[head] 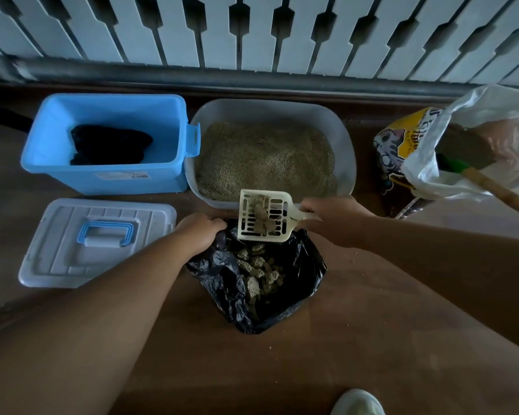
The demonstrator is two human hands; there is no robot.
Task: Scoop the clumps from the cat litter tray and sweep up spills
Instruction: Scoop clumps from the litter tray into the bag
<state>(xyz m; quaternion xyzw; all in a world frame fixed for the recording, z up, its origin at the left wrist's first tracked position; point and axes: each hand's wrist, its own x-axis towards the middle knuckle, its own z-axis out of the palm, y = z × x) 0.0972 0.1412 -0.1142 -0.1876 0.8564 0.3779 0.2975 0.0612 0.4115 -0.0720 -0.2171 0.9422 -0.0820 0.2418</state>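
A grey litter tray full of tan litter stands on the wooden floor by the radiator. In front of it lies an open black rubbish bag with several clumps inside. My left hand grips the bag's upper left rim. My right hand holds the handle of a cream slotted scoop. The scoop hovers over the bag's far edge with a few clumps lying on it.
A blue plastic bin with dark cloth inside stands left of the tray; its pale lid lies in front. At right, a litter bag and a white plastic bag holding a wooden-handled brush. Loose grains dot the floor. A shoe shows below.
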